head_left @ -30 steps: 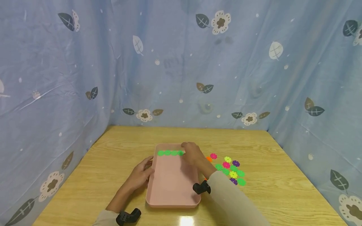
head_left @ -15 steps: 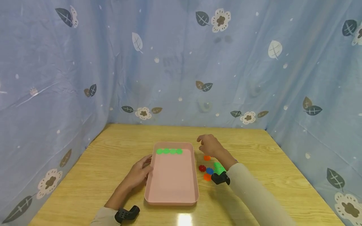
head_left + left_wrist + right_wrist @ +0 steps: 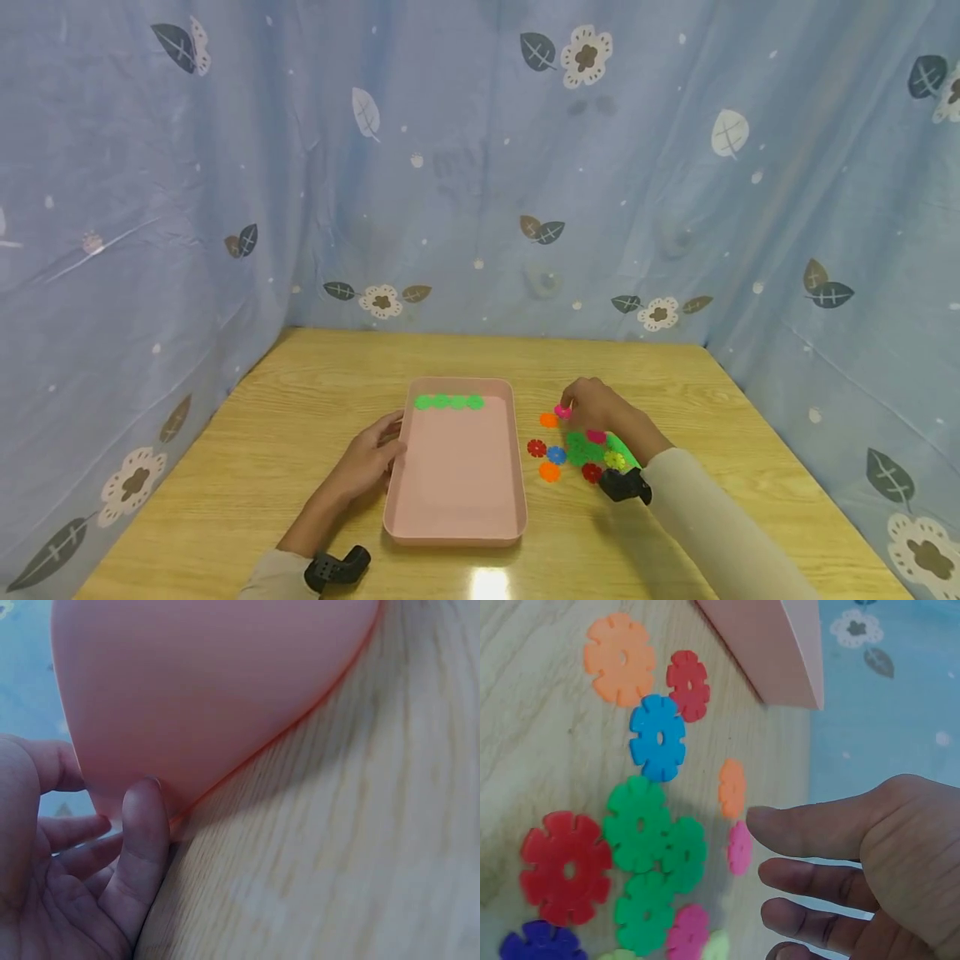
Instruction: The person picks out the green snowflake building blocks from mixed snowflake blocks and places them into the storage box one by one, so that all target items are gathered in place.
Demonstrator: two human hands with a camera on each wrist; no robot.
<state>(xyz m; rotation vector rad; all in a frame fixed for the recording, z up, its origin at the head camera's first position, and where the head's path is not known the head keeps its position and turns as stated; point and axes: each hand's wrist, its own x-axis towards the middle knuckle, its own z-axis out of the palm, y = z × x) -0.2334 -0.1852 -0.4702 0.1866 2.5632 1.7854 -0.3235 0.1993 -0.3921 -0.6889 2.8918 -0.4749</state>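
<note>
A shallow pink tray (image 3: 457,475) lies on the table with a row of several green notched flower discs (image 3: 449,402) along its far end. My left hand (image 3: 366,460) touches the tray's left side; in the left wrist view, its thumb (image 3: 145,825) rests against the pink outer wall. My right hand (image 3: 603,412) hovers over the loose discs right of the tray, fingers apart and holding nothing. Just beyond its thumb (image 3: 802,827) in the right wrist view lies a pink flower disc (image 3: 739,847), beside a small orange disc (image 3: 732,788).
Loose discs lie right of the tray: green discs (image 3: 637,825) touching one another, a blue disc (image 3: 658,739), red discs (image 3: 566,868), a larger-looking orange disc (image 3: 620,660) and a purple disc (image 3: 544,945). A blue patterned curtain (image 3: 480,167) surrounds the wooden table (image 3: 337,367).
My right hand has left the far right end of the green row in the tray and moved right, over the loose discs. The left hand stays at the tray's side.
</note>
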